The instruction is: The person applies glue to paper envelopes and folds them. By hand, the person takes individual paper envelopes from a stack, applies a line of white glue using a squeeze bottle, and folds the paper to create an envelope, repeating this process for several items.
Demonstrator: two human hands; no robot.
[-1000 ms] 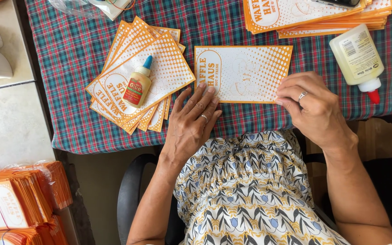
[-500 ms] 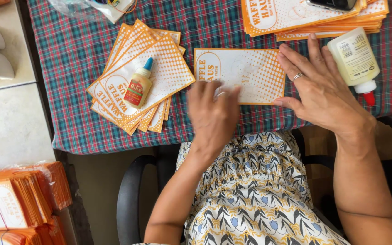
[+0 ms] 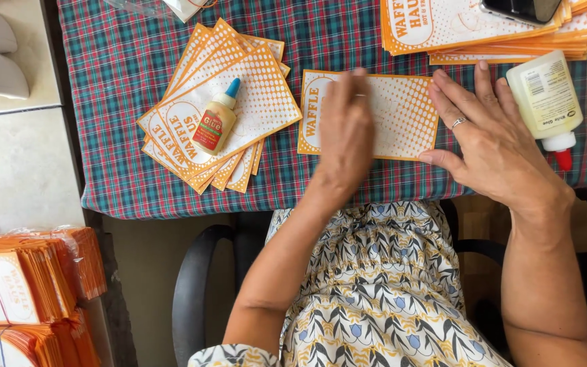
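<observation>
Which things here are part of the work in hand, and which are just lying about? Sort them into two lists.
In hand:
- left hand, flat on the orange paper bag
- right hand, at the bag's right edge
- big glue bottle, beside the right hand

Lying about:
- small glue bottle on the fanned bags
- stacked bags
- phone
- bundled bags

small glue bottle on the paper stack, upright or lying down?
Lying down. The small glue bottle rests on its side atop the fanned orange bags, blue cap pointing up-right.

Left hand [image 3: 346, 129] blurred, covers the orange paper bag's [image 3: 402, 112] middle. Dark phone [image 3: 521, 9] and top bag stack [image 3: 484, 30] cut off by the top edge.
</observation>
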